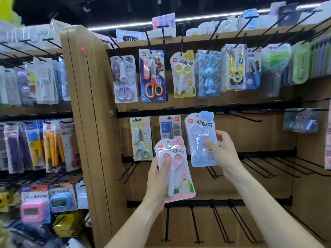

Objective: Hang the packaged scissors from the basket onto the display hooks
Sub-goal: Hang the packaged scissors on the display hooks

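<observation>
My left hand [159,173] grips a pink scissors pack [176,174] by its left edge, thumb across the pink handles, holding it in front of the wooden display. My right hand [222,153] holds a blue scissors pack [201,138] from its right side, thumb on the front. The blue pack's top hole sits at the black hook rail [232,109] of the middle row; I cannot tell whether it is on a hook. The basket is out of view.
Several scissors packs hang on the top row [153,76]. A green scissors pack [142,138] and a dark-blade pack [170,127] hang left of my hands. Bare black hooks [268,169] project to the right and below [218,224]. A neighbouring rack [35,145] stands left.
</observation>
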{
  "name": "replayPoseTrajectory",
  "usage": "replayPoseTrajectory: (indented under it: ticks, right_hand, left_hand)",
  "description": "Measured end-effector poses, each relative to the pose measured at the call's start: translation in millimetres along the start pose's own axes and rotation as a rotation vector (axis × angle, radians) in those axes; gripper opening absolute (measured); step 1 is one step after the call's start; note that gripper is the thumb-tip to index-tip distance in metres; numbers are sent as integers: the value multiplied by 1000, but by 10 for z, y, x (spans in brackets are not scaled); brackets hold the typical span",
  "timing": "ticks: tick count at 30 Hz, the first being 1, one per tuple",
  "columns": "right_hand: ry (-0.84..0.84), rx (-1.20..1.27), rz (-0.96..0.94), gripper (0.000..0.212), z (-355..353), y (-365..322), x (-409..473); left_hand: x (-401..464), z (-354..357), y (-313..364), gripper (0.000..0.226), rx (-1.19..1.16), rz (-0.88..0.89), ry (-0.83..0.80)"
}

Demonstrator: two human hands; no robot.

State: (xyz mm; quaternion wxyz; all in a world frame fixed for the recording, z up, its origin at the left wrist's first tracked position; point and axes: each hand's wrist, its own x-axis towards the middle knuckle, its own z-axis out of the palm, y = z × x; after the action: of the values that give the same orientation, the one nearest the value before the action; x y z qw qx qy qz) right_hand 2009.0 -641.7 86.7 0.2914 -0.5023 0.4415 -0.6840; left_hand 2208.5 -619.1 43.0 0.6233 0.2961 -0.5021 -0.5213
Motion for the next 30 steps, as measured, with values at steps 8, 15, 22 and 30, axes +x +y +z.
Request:
replayPoseTrajectory:
  ticks: [8, 15, 22, 30]
  right_hand:
    - [77, -46, -17, 31, 6, -20, 9]
    - [82, -142, 40, 26, 86, 100, 323]
    - [186, -724, 52, 49, 81, 274, 321]
    - [-104, -105, -34, 53, 133, 342, -746]
  left_hand:
    - [2, 2, 61, 28, 3, 17, 0]
    - [8, 22, 101, 28, 15, 37, -5]
    - [0, 12, 122, 29, 11, 46, -16]
    - [54, 225, -39, 33, 20, 31, -55]
